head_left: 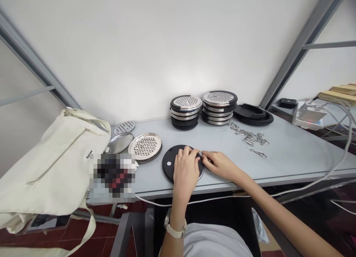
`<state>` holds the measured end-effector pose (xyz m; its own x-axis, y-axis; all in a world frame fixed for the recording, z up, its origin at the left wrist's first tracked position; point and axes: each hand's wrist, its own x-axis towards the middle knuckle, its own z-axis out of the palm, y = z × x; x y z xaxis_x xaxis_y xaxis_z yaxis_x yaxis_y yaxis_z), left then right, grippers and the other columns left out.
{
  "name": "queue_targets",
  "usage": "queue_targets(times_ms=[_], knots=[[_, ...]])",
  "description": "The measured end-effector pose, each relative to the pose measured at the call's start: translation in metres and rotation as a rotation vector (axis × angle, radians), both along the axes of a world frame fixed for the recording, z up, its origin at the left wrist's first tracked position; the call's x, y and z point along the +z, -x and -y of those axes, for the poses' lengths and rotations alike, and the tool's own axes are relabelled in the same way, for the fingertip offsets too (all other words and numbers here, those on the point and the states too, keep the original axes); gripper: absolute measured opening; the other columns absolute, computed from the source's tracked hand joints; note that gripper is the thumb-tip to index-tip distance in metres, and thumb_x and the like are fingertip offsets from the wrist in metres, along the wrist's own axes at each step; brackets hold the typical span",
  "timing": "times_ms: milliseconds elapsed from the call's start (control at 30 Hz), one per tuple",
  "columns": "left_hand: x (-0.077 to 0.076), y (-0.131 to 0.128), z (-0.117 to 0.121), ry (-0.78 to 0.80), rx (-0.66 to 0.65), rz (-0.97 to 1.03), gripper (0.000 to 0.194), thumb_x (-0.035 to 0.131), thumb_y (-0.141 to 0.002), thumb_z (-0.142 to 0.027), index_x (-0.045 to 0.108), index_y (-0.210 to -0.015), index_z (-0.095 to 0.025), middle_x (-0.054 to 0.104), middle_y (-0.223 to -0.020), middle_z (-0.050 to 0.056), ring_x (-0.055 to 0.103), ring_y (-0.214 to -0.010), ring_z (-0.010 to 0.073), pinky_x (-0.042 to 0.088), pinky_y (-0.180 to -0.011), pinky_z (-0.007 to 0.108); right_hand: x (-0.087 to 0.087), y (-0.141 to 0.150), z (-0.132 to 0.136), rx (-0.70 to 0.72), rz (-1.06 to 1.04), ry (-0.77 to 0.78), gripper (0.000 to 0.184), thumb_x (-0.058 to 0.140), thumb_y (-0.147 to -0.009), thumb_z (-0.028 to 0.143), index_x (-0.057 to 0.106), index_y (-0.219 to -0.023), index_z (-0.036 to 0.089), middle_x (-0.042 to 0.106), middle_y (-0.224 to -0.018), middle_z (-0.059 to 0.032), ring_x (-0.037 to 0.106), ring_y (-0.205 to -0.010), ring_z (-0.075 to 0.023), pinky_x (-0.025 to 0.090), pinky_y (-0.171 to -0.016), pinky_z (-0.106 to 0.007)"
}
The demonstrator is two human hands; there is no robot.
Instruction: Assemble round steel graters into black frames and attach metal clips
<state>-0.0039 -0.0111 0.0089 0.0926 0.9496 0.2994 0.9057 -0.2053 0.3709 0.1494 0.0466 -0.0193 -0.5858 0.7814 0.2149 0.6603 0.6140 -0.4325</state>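
A round black disc (168,171) with a white dot lies near the table's front edge. My left hand (187,164) rests over it, fingers curled toward its right rim and holding it down. At that rim, my right hand (218,164) pinches a small metal piece (200,153), mostly hidden by the fingers. Loose metal snap hooks (250,137) lie in a heap to the right, with a single snap hook (258,153) nearer me. Left of the disc are round metal grater plates (145,147), stacked.
Behind stand two stacks of grater discs with black rims, the left stack (185,112) and the right stack (219,106). Black round trays (253,115) lie beside them. A cream bag (50,168) covers the left end. A white cable (340,157) runs along the table's front.
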Motion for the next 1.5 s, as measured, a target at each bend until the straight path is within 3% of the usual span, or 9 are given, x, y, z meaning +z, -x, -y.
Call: queue_targets(times_ms=[867,1333,1500], knots=[[-0.0012,-0.0001,0.0003,0.002,-0.002,0.011,0.024,0.041,-0.095,-0.025,0.057,-0.113,-0.027,0.055,-0.105,0.003,0.049,-0.097,0.0203,0.042,-0.085,0.034,0.0014,-0.0013,0.0006,0.008,0.018,-0.004,0.025,0.034,-0.091,0.023,0.051,-0.074,0.019,0.057,-0.064,-0.0012,0.048,-0.056,-0.0137,0.032,-0.059,-0.024],[0.0000,0.0005,-0.0003,0.000,-0.015,0.007,0.026,0.039,-0.095,-0.024,0.057,-0.114,-0.028,0.055,-0.105,0.004,0.049,-0.096,0.0204,0.042,-0.083,0.034,-0.0018,0.0002,-0.0014,-0.005,-0.037,0.051,0.038,0.028,-0.097,0.031,0.059,-0.082,0.019,0.065,-0.071,-0.0044,0.056,-0.060,-0.0153,0.036,-0.062,-0.025],[-0.0003,0.0000,0.0000,0.006,-0.013,0.010,0.027,0.039,-0.095,-0.023,0.057,-0.115,-0.028,0.055,-0.106,0.004,0.049,-0.096,0.0204,0.042,-0.083,0.034,-0.0014,0.0009,0.0011,-0.046,-0.048,0.042,0.029,0.032,-0.096,0.032,0.053,-0.082,0.020,0.059,-0.063,-0.0010,0.050,-0.052,-0.0142,0.034,-0.055,-0.024]])
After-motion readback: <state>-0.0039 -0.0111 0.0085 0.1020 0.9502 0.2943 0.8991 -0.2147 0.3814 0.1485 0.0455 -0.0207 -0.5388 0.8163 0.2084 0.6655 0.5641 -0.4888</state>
